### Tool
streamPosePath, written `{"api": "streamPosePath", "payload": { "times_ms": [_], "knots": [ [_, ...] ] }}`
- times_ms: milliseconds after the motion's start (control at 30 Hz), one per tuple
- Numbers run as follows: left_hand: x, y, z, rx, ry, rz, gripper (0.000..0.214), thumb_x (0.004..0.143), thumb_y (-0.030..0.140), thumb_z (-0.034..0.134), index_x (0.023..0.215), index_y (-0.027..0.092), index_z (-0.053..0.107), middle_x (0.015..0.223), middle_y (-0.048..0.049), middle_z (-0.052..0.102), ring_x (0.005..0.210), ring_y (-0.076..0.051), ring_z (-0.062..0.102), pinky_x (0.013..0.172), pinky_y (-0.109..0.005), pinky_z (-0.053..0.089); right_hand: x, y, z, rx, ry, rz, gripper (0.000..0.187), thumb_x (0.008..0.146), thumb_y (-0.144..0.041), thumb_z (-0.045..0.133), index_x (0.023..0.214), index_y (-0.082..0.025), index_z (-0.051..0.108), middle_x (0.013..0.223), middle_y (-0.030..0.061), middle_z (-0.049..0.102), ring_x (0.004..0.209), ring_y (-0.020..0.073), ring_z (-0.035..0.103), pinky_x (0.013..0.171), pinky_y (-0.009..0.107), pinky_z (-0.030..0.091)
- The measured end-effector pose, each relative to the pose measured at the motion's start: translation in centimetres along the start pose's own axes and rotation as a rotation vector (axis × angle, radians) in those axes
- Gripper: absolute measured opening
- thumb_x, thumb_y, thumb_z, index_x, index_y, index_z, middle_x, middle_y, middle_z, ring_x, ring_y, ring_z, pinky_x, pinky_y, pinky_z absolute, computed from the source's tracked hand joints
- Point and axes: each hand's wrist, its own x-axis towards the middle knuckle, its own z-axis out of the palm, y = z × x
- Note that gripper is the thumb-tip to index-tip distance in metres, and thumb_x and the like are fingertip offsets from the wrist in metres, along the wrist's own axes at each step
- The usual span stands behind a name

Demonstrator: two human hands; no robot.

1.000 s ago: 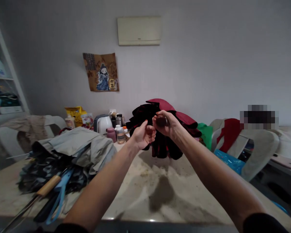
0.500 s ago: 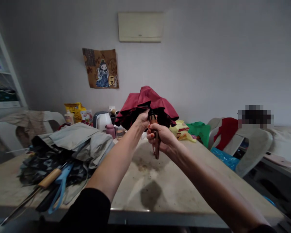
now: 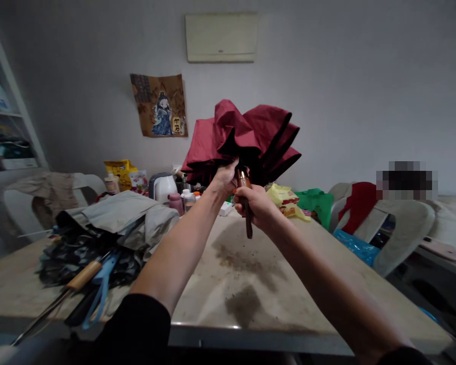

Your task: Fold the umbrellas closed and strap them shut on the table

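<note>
I hold a dark red folding umbrella (image 3: 247, 134) upright above the table, its canopy partly spread and bunched. My right hand (image 3: 256, 205) is wrapped round its brown wooden handle (image 3: 245, 205), whose lower end and strap hang below my fist. My left hand (image 3: 225, 178) is closed on the umbrella just under the canopy, at the shaft. Both arms reach forward over the stained tabletop (image 3: 251, 284).
Folded grey and dark patterned umbrellas (image 3: 110, 228) with wooden and blue handles lie at the left. A kettle (image 3: 160, 186), bottles and snack bags stand at the table's far edge. White plastic chairs (image 3: 399, 228) with clothes stand to the right; shelves at far left.
The umbrella has been lifted from lying low to upright and higher, and its canopy has spread wider. My left hand has moved up to the shaft under the canopy.
</note>
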Motion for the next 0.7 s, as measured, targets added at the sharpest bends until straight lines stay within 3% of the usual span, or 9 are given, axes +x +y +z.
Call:
{"api": "streamPosePath", "payload": {
  "times_ms": [233, 333, 400, 467, 500, 567, 633, 700],
  "knots": [
    [0.5, 0.2, -0.3, 0.029, -0.026, -0.115, 0.021, 0.092, 0.006, 0.040, 0.081, 0.012, 0.057, 0.054, 0.0008, 0.052, 0.049, -0.014, 0.059, 0.059, -0.027, 0.053, -0.5, 2.2, 1.0, -0.143, 0.114, -0.048, 0.012, 0.060, -0.017, 0.054, 0.067, -0.019, 0.045, 0.046, -0.0053, 0.047, 0.036, 0.0100, 0.046, 0.030, 0.017, 0.025],
    [0.6, -0.6, -0.6, 0.034, -0.046, -0.126, 0.020, 0.092, 0.008, 0.041, 0.083, 0.011, 0.057, 0.056, 0.0001, 0.054, 0.051, -0.014, 0.060, 0.060, -0.028, 0.054, -0.9, 2.5, 0.7, -0.111, 0.111, -0.025, 0.014, 0.058, -0.017, 0.055, 0.067, -0.019, 0.044, 0.047, -0.0058, 0.046, 0.036, 0.0091, 0.046, 0.031, 0.017, 0.026],
    [0.6, -0.8, -1.4, 0.035, -0.067, -0.116, 0.013, 0.091, 0.012, 0.050, 0.081, 0.012, 0.058, 0.057, 0.0002, 0.056, 0.054, -0.014, 0.060, 0.063, -0.028, 0.053, -1.3, 1.9, 0.0, -0.022, 0.041, 0.016, 0.018, 0.056, -0.019, 0.057, 0.068, -0.019, 0.043, 0.049, -0.0057, 0.048, 0.037, 0.0071, 0.044, 0.032, 0.016, 0.025],
    [0.5, -0.8, -2.8, 0.083, -0.189, -0.097, 0.009, 0.086, 0.017, 0.063, 0.080, 0.012, 0.059, 0.063, -0.0006, 0.061, 0.059, -0.013, 0.062, 0.069, -0.029, 0.053, -1.6, 1.2, -1.4, 0.039, -0.061, 0.027, 0.023, 0.056, -0.023, 0.061, 0.070, -0.019, 0.043, 0.051, -0.0055, 0.049, 0.037, 0.0057, 0.043, 0.033, 0.016, 0.025],
    [0.3, -0.6, -3.7, 0.138, -0.305, -0.089, 0.011, 0.082, 0.020, 0.069, 0.082, 0.013, 0.061, 0.069, -0.0017, 0.065, 0.064, -0.014, 0.064, 0.072, -0.030, 0.053, -1.5, 0.9, -2.4, 0.023, -0.091, -0.002, 0.025, 0.057, -0.025, 0.062, 0.071, -0.019, 0.043, 0.052, -0.0057, 0.049, 0.037, 0.0056, 0.042, 0.033, 0.016, 0.024],
    [-0.3, 0.0, -5.5, 0.290, -0.515, -0.096, 0.028, 0.071, 0.023, 0.081, 0.091, 0.014, 0.064, 0.083, -0.0048, 0.070, 0.078, -0.018, 0.068, 0.076, -0.033, 0.052, -0.9, 0.4, -4.4, -0.121, -0.048, -0.134, 0.027, 0.056, -0.025, 0.064, 0.073, -0.020, 0.045, 0.051, -0.0068, 0.047, 0.037, 0.0067, 0.043, 0.033, 0.018, 0.027],
    [-1.1, 0.7, -7.1, 0.440, -0.599, -0.112, 0.045, 0.064, 0.026, 0.086, 0.102, 0.016, 0.065, 0.092, -0.0071, 0.071, 0.085, -0.020, 0.068, 0.076, -0.033, 0.052, 0.3, 0.2, -6.4, -0.248, 0.069, -0.244, 0.030, 0.053, -0.020, 0.066, 0.075, -0.021, 0.045, 0.049, -0.0083, 0.046, 0.038, 0.0079, 0.044, 0.035, 0.019, 0.032],
    [-2.1, 1.4, -8.2, 0.582, -0.640, -0.143, 0.050, 0.064, 0.031, 0.087, 0.108, 0.015, 0.066, 0.097, -0.0104, 0.072, 0.086, -0.020, 0.068, 0.074, -0.031, 0.051, 1.6, 0.1, -7.9, -0.216, 0.037, -0.220, 0.030, 0.054, -0.024, 0.067, 0.074, -0.021, 0.045, 0.050, -0.0076, 0.047, 0.038, 0.0079, 0.044, 0.035, 0.020, 0.034]
  ]
}}
